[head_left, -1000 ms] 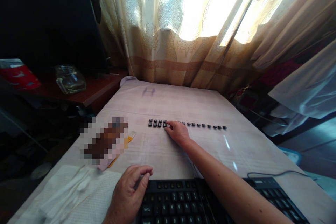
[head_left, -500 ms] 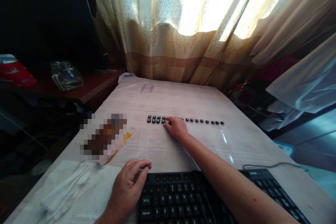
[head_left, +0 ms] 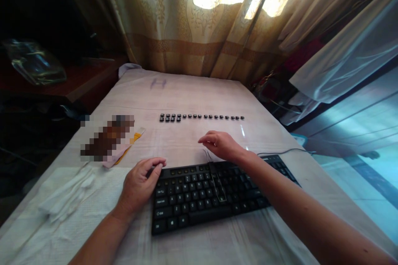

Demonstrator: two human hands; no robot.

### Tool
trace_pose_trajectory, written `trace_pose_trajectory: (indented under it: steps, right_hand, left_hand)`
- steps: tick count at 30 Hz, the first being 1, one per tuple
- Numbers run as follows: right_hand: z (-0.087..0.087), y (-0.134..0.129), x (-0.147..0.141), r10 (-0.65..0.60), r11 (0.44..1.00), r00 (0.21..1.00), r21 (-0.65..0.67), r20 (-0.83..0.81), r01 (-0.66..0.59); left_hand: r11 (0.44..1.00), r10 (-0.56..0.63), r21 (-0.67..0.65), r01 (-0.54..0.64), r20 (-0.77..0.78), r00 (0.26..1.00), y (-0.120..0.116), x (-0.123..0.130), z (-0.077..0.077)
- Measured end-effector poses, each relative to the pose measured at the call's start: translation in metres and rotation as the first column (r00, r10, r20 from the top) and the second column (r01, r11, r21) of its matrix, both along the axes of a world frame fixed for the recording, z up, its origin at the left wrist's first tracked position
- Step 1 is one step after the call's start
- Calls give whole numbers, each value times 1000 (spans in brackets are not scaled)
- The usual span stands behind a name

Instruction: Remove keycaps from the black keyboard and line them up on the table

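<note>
A black keyboard lies near me on the cloth-covered table, with several of its top-row keys showing no caps. My left hand grips its back left corner, thumb and fingers curled at the edge. My right hand hovers by the back edge, its fingers loosely bent and apart from the keycaps; no object shows in it. Farther back, several black keycaps form a long row, with a short second row in front at the left end. A wire keycap puller lies across the keyboard.
White gloves lie on a white cloth at left. Behind them is a blurred-out item beside a yellow-and-pink strip. A glass jar stands on the brown desk. A cable runs to the right.
My right hand has drawn back from the keycap rows toward the keyboard, uncovering the keycaps. The view has tilted down, showing more of the keyboard. My left hand stays at the keyboard's corner.
</note>
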State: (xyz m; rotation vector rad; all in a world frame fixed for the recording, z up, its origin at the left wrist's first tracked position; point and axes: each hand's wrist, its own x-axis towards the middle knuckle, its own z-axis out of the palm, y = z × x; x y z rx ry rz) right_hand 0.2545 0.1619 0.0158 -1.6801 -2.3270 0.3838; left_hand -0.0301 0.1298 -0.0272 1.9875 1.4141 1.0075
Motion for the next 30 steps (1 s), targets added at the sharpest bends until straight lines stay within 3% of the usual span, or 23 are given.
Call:
trace_pose_trajectory:
  steps: [4, 9, 13, 18, 30]
  right_hand:
    - [8, -36, 8, 60, 997, 990, -45, 129, -55]
    - [4, -55, 12, 96, 995, 979, -44, 180, -89]
    - [5, -59, 11, 120, 992, 983, -59, 141, -113]
    - [8, -59, 7, 142, 988, 968, -88, 207, -126]
    - [-3, -64, 19, 152, 988, 971, -55, 182, -144]
  left_hand:
    - [1000, 3, -24, -3, 2, 1000, 0, 1, 2]
    - [999, -1, -36, 1, 5, 1000, 0, 1, 2]
    - [999, 4, -47, -4, 3, 1000, 1, 0, -2]
    - [998, -1, -64, 1, 0, 1000, 0, -1, -4]
    - [999, -37, -25, 35, -65, 997, -1, 0, -2]
